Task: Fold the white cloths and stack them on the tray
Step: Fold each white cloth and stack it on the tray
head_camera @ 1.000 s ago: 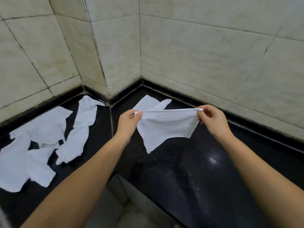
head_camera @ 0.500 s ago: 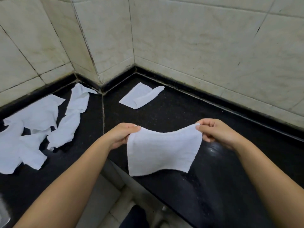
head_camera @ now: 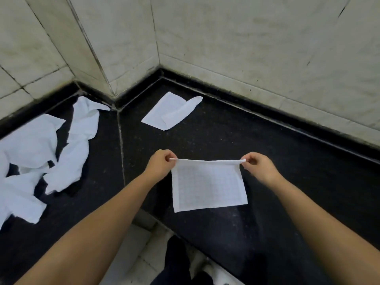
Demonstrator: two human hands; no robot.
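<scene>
Pale tiled walls [head_camera: 246, 48] enclose a black corner surface [head_camera: 226, 136]. Above it a white cloth [head_camera: 208, 186] is held taut, its top corners pinched by the left hand [head_camera: 162, 164] and right hand [head_camera: 257, 165]. Crumpled cloths [head_camera: 41, 157] lie far left; a folded cloth [head_camera: 170, 113] lies near the corner.

Showing as thin, matt woven white cloth [head_camera: 208, 186] with a faint grid texture; lying over a polished, speckled black stone table [head_camera: 267, 140]; backed by dull, stained wall tiles [head_camera: 246, 38].
</scene>
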